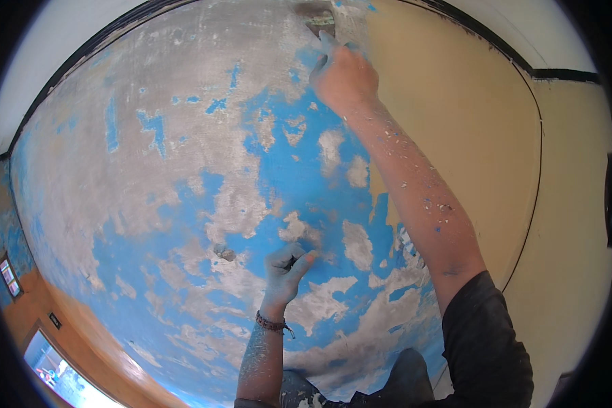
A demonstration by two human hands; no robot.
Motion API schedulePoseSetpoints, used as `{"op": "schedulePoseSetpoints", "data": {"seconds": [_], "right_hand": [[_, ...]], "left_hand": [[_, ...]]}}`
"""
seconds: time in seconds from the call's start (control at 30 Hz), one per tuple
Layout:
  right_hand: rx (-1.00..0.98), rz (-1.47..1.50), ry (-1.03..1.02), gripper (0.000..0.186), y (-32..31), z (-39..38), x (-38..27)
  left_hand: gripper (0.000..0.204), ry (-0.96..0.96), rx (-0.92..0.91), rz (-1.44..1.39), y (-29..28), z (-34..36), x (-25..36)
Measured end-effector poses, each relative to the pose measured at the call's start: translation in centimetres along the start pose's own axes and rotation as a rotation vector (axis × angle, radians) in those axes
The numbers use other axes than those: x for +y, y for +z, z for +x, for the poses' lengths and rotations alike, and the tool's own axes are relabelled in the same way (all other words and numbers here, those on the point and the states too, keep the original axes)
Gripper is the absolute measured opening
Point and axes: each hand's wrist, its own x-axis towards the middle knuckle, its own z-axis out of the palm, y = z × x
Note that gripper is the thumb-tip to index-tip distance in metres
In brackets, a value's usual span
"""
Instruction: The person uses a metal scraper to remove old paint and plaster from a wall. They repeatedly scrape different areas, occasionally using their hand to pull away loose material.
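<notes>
Stretched up high, my right hand (pixel 347 78) is closed around a scraper (pixel 317 19), its index finger reaching along toward the blade. The scraper is against the upper wall, by the border between bare grey plaster and a yellowish stretch. Lower down, my left hand (pixel 287 268), grey with dust and with a dark bracelet (pixel 272 321) at the wrist, is held in front of the wall. Its fingers are curled in and the thumb sticks out; what they hold, if anything, is hidden. Patchy blue paint (pixel 292 183) covers much of the wall between both hands.
Grey plaster (pixel 183 54) shows across the upper left, and yellowish wall (pixel 449 102) lies to the right. A dark trim line (pixel 75 64) runs along the top. An orange wall (pixel 75 319) with a bright opening (pixel 61 374) stands lower left. My knees show below.
</notes>
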Motion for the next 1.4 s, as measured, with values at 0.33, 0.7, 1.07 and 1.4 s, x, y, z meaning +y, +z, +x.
{"op": "schedulePoseSetpoints", "data": {"seconds": [0.33,0.7,1.07,1.4], "right_hand": [[0.042,0.063,-0.044,0.042,-4.1,-2.5,5.6],[-0.480,0.327,0.050,0.054,-8.8,-24.4,10.1],[-0.595,0.703,0.779,0.041,-14.8,-43.4,12.2],[-0.526,0.617,0.556,0.029,-12.1,-37.4,14.4]], "left_hand": [[0.028,0.020,0.046,-0.024,0.3,0.1,-0.9],[0.012,0.105,0.147,0.351,0.7,1.3,1.0],[0.062,0.687,0.222,1.686,4.2,16.6,2.2],[0.059,0.496,-0.116,1.554,10.4,8.1,-2.4]]}}
